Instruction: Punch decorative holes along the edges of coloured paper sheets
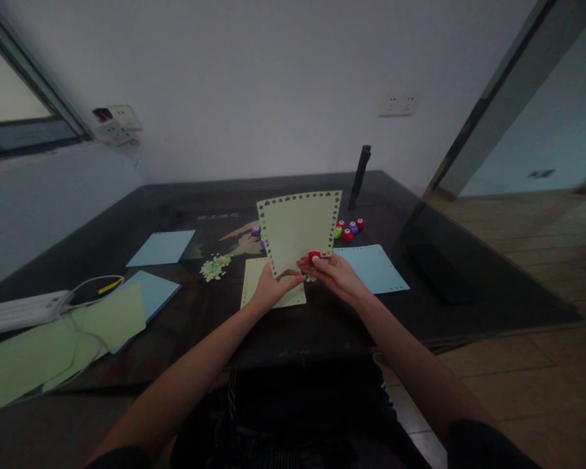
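My left hand (272, 286) pinches the lower edge of a pale yellow paper sheet (300, 228), holding it upright above the dark table (322, 319). Small punched holes run along the sheet's top and side edges. My right hand (336, 273) grips a small red hole punch (314, 256) clamped on the sheet's bottom edge. Another pale yellow sheet (254, 277) lies flat under my hands, and a light blue sheet (376, 268) with punched edges lies just right of them.
Several small coloured punches (349, 229) sit behind the sheet, and a purple punch (256, 231) to its left. Paper confetti (215, 266) lies left of centre. Blue sheets (162, 247) and green sheets (39, 355) cover the left side by a white power strip (22, 309). A dark upright object (360, 174) stands at the back.
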Motion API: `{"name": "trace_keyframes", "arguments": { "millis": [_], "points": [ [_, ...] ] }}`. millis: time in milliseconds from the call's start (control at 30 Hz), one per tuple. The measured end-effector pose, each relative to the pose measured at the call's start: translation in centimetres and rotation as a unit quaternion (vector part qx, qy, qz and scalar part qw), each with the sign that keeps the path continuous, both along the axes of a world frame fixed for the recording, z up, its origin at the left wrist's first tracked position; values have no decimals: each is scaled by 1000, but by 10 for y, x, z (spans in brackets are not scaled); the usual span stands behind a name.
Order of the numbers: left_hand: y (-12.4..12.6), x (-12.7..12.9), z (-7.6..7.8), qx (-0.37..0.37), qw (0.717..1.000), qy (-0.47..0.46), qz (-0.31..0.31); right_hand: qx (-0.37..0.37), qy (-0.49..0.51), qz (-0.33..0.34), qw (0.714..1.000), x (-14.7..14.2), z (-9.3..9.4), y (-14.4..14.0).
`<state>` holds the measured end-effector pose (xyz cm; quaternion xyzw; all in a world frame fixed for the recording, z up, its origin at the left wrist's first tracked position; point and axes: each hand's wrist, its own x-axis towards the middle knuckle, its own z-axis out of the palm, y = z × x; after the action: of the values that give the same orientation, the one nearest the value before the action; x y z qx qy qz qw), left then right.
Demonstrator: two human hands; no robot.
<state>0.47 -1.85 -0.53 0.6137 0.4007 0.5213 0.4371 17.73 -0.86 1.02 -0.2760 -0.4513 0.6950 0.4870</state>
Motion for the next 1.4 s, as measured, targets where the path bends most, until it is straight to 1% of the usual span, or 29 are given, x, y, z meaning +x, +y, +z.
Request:
{"name": "trace_keyframes", "arguments": {
  "millis": [67, 133, 233, 333, 400, 500, 600, 667, 767, 900, 1000, 1100, 1233, 1400],
  "points": [
    [-1, 2, 3, 8, 1000, -15, -18, 1, -16, 15, 1000, -1, -1, -1],
    [-2, 2, 6, 5, 1000, -4, -13, 1, -31, 26, 999, -1, -1, -1],
    [-4, 1, 10, -31, 996, 74, 47, 6, -48, 44, 998, -2, -3, -3],
    [-6, 0, 11, -48, 981, 156, 108, 12, -64, 58, 996, -3, -4, -4],
    [-7, 0, 13, -35, 978, 153, 137, 14, -74, 47, 996, -2, -5, -3],
    [-9, 2, 18, -34, 980, 114, 159, 17, -85, 6, 996, -1, -4, -3],
    [-10, 4, 20, -48, 981, 111, 154, 25, -99, -4, 995, -1, -3, -2],
    [-8, 3, 19, -52, 981, 110, 150, 32, -106, -3, 994, -1, -3, -2],
    [-3, 0, 11, -70, 982, 105, 138, 36, -111, -11, 993, -1, -5, -2],
    [6, -5, -1, -76, 984, 104, 124, 28, -117, 9, 993, 0, -7, 0],
    [11, -8, -8, -74, 986, 93, 118, 8, -111, -10, 994, 4, -6, 1],
    [13, -9, -12, -93, 986, 92, 105, -8, -92, -31, 995, 8, -4, 3],
    [14, -10, -11, -104, 984, 97, 103, -27, -59, -34, 997, 13, -5, 7],
    [11, -9, -2, -97, 985, 93, 112, -66, -24, -53, 996, 16, -7, 12]
  ]
}}
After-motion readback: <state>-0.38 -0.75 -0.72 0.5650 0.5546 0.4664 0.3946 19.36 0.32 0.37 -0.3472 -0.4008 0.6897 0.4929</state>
